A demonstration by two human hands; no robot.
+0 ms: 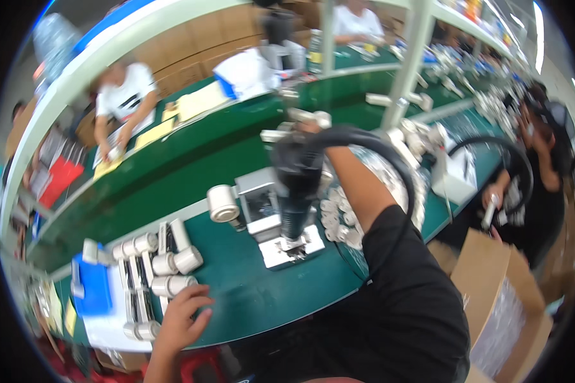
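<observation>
one hand low by the white parts, one hand high behind the black tool

in the head view, the left hand (185, 318) is low on the left, over the near edge of the green table (255, 306). its fingers are a bit bent and apart, with no thing seen between them. it is right next to the white parts (166, 285), which lie in rows on the table's left side. i cannot tell if the hand touches the nearest one. some of the parts have round ends, and there are long black strips (131, 273) among them. a blue tray (94, 287) lies to their left.

the right arm (358, 182) goes up and across. the right hand (312, 128) is mostly hidden behind the black tool (297, 167), close to some white pieces (321, 117). i cannot tell if its fingers are together or apart, or if they hold one.

the black tool stands upright in the middle, with its tip over a shiny plate (281, 255). a fat black hose (396, 159) bends off its top. a gray box (257, 191) is just beside it, and a white cup shape (222, 203) is left of that. a heap of round white bits (337, 220) lies to the tool's right.

at the far right, a person in black (546, 185) holds a white stick (490, 212). a cardboard box (482, 287) stands open nearby.
</observation>
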